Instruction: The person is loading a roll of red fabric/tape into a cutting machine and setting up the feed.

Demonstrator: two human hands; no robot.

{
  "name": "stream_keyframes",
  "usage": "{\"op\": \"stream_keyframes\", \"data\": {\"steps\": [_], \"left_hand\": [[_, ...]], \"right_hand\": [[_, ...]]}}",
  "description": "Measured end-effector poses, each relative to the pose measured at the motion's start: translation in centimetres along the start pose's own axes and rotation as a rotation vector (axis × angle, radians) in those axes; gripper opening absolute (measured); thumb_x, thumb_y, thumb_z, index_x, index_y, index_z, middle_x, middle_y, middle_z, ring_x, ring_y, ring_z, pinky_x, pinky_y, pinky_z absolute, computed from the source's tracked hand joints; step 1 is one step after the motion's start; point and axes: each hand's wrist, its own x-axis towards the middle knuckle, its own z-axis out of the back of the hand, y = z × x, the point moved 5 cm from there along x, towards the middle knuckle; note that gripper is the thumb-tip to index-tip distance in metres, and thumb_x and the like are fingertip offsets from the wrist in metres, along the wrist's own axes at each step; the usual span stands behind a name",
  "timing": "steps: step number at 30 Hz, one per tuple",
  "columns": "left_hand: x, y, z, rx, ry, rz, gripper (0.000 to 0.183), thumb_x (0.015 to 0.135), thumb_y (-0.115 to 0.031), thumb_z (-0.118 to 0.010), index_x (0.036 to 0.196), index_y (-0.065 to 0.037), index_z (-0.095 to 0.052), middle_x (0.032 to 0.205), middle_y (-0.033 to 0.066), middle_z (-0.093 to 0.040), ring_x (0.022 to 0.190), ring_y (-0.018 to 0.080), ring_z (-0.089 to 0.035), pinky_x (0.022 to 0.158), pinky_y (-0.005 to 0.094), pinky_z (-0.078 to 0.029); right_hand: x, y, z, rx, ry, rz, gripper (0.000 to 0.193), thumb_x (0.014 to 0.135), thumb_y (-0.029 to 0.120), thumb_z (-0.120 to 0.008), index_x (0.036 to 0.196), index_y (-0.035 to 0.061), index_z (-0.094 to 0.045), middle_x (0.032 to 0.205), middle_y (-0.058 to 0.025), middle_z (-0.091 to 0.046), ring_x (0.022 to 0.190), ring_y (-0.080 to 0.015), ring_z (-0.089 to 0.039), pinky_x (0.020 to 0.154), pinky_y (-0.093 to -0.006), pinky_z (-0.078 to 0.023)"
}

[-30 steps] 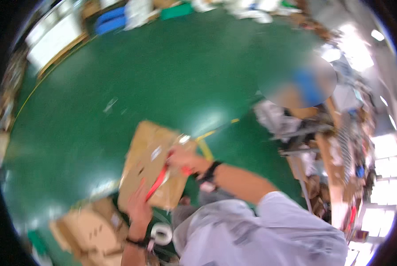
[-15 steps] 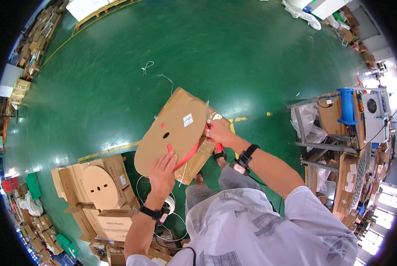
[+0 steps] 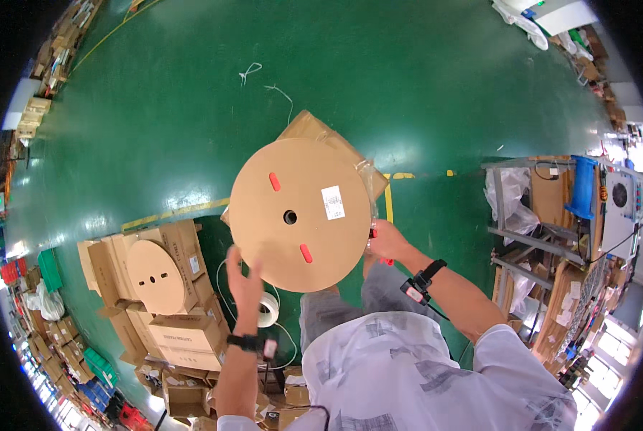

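A large round cardboard reel (image 3: 293,179) faces up, with a dark hub hole, two slots showing red and a white label. It covers much of a cardboard box (image 3: 343,147) on the floor. My right hand (image 3: 387,241) is closed at the reel's right rim. Its fingertips are partly hidden, and bits of red material show beside them. Clear plastic film (image 3: 369,176) hangs at the rim just above that hand. My left hand (image 3: 245,284), slightly blurred, is at the lower-left rim with its fingers apart.
A smaller cardboard reel (image 3: 156,276) leans on stacked cartons (image 3: 188,334) at the left. A white cable roll (image 3: 267,310) lies near my feet. To the right stands a metal rack (image 3: 530,241) with a blue spool (image 3: 584,188). String (image 3: 250,70) lies on the green floor.
The reel has turned from tilted to nearly face-on, and its label has moved right. My left hand has come off its face to the lower-left rim. My right hand has moved lower along the rim.
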Motion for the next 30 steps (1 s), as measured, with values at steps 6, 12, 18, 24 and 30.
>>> {"op": "stream_keyframes", "data": {"steps": [6, 12, 18, 24, 30], "left_hand": [[3.7, 9.6, -2.2, -0.565, 0.007, 0.605, 0.054, 0.089, -0.026, -0.066, 0.128, 0.004, -0.044, 0.123, 0.0116, -0.055, 0.107, 0.0217, -0.056, 0.090, 0.0330, -0.046], [2.0, 6.4, -2.8, -0.769, -0.193, 0.467, 0.047, 0.089, -0.026, -0.066, 0.122, 0.001, -0.048, 0.117, 0.0094, -0.059, 0.100, 0.0191, -0.059, 0.084, 0.0309, -0.048], [2.7, 7.1, -1.7, -0.514, -0.254, 0.340, 0.045, 0.090, -0.027, -0.065, 0.121, 0.001, -0.048, 0.111, 0.0090, -0.060, 0.096, 0.0170, -0.058, 0.082, 0.0296, -0.047], [3.2, 10.8, -3.2, -0.410, -0.061, 0.451, 0.050, 0.091, -0.025, -0.063, 0.127, 0.003, -0.044, 0.112, 0.0121, -0.060, 0.096, 0.0162, -0.057, 0.083, 0.0303, -0.046], [2.7, 7.8, -2.2, -0.217, -0.183, 0.292, 0.048, 0.090, -0.017, -0.063, 0.129, 0.003, -0.044, 0.114, 0.0141, -0.059, 0.101, 0.0174, -0.057, 0.090, 0.0280, -0.045]], "right_hand": [[0.6, 1.0, -0.6, 0.027, 0.074, -0.104, 0.028, 0.079, 0.008, -0.065, 0.106, 0.0013, -0.063, 0.089, -0.0104, -0.069, 0.077, -0.0147, -0.060, 0.073, -0.0306, -0.049], [-0.2, -2.1, -0.8, 0.132, 0.074, -0.177, 0.025, 0.083, 0.003, -0.063, 0.108, -0.0004, -0.061, 0.091, -0.0024, -0.067, 0.080, -0.0097, -0.058, 0.075, -0.0267, -0.048], [0.3, -5.6, -3.1, 0.260, 0.104, -0.216, 0.023, 0.084, 0.004, -0.064, 0.107, 0.0005, -0.062, 0.094, -0.0016, -0.066, 0.083, -0.0088, -0.058, 0.076, -0.0255, -0.048], [2.5, -9.0, -3.8, 0.002, 0.019, -0.060, 0.013, 0.081, 0.005, -0.066, 0.093, 0.0017, -0.063, 0.074, 0.0022, -0.057, 0.066, -0.0074, -0.049, 0.062, -0.0245, -0.043], [-1.6, -12.6, 2.4, 0.032, -0.023, -0.276, 0.010, 0.081, 0.009, -0.069, 0.083, 0.0036, -0.061, 0.071, 0.0013, -0.055, 0.065, -0.0069, -0.048, 0.059, -0.0257, -0.042]]}}
